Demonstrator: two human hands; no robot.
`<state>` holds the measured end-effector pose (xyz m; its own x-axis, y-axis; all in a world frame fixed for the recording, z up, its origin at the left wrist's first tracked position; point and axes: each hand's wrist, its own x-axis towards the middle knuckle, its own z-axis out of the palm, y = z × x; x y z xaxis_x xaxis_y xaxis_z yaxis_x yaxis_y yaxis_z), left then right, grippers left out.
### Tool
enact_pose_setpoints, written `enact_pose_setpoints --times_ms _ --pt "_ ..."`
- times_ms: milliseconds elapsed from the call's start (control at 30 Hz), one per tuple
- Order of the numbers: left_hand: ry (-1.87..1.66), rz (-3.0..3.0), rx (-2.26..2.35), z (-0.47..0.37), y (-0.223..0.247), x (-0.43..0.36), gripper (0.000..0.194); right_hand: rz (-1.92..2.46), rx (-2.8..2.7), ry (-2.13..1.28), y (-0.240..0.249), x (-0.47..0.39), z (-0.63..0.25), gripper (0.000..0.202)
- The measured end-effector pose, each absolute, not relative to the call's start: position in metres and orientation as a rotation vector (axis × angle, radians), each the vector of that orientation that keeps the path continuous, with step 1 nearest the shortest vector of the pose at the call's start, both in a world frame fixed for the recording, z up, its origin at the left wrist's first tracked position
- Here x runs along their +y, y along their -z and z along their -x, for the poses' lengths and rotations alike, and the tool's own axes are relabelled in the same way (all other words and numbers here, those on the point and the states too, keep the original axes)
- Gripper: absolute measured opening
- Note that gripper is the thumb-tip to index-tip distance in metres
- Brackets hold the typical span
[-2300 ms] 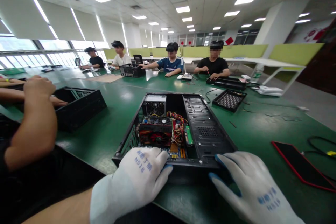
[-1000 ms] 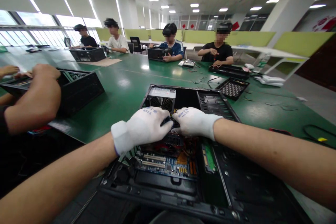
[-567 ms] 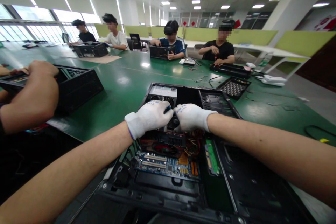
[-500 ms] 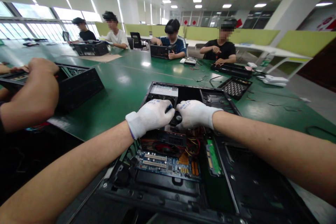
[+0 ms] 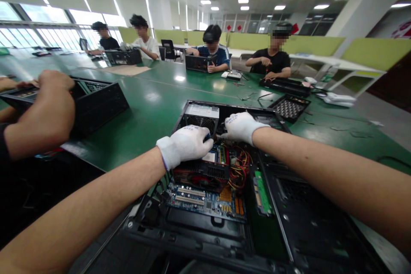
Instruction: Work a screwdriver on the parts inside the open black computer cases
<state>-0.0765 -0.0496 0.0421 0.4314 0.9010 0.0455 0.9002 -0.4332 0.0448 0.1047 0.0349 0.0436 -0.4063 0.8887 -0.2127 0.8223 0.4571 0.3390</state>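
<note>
An open black computer case (image 5: 205,239) lies in front of me with its insides facing up. My left hand (image 5: 189,147), in a white glove, is over the motherboard (image 5: 208,201) beside the power supply (image 5: 203,111); its fingers curl around something dark, mostly hidden. My right hand (image 5: 241,127), gloved too, is curled at the case's far inner side, and its fingertips hide whatever they grip. Below my left fingers a pale square patch (image 5: 210,156) shows on the board. Nearer me sit a graphics card (image 5: 201,175), red and yellow cables (image 5: 239,167) and a green circuit board (image 5: 263,192).
On the left a co-worker's arm (image 5: 54,111) reaches over another black case (image 5: 99,105). Across the green table (image 5: 150,98) several people work on computer parts. A black perforated panel (image 5: 290,107) and loose cables lie beyond my case at the right.
My right hand has moved away from my left, up and to the right. The round black part between the hands is out of sight, and the pale patch and more cables show.
</note>
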Motion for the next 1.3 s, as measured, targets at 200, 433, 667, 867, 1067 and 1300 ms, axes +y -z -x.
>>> enact_pose_setpoints --times_ms 200,433,667,867,1067,1300 --pt "-0.061 -2.647 1.628 0.078 -0.037 -0.049 0.035 -1.382 2.414 -0.239 -0.046 0.032 -0.109 0.048" --pt "-0.001 -2.628 1.558 0.077 -0.033 -0.048 0.037 -1.332 2.730 -0.224 -0.065 -0.006 -0.151 0.055" --pt "0.036 -2.579 1.456 0.072 -0.040 -0.048 0.039 -1.579 3.115 0.341 -0.062 -0.056 -0.227 0.056" --pt "0.424 -2.562 1.352 0.052 -0.037 -0.020 0.041 -1.719 3.156 0.523 -0.054 -0.080 -0.244 0.045" --pt "0.644 -2.537 1.259 0.024 -0.007 0.005 0.038 -1.650 3.194 0.536 -0.050 -0.079 -0.248 0.044" --pt "0.650 -2.567 1.191 0.026 0.023 0.007 0.050 -1.677 3.219 0.519 -0.042 -0.081 -0.251 0.044"
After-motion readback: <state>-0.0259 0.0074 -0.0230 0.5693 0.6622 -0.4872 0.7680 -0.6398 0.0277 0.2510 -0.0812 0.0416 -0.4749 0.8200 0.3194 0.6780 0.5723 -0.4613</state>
